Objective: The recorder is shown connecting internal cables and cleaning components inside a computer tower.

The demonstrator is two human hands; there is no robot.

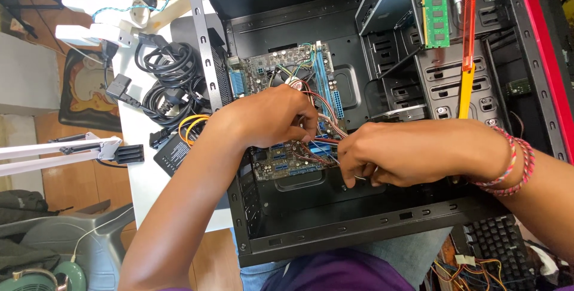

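Both hands [335, 141] curled on wires [323, 141]

Case [335, 231] under my hands: matt black painted sheet metal. Motherboard [281, 66]: dull green laminate, glossy blue plastic slots. Thin wires [326, 120]: smooth plastic sheath. My wristbands [514, 162]: braided cloth cord.

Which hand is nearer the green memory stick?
Right. The right hand lies below the green memory stick; the left hand is farther, down to its left.
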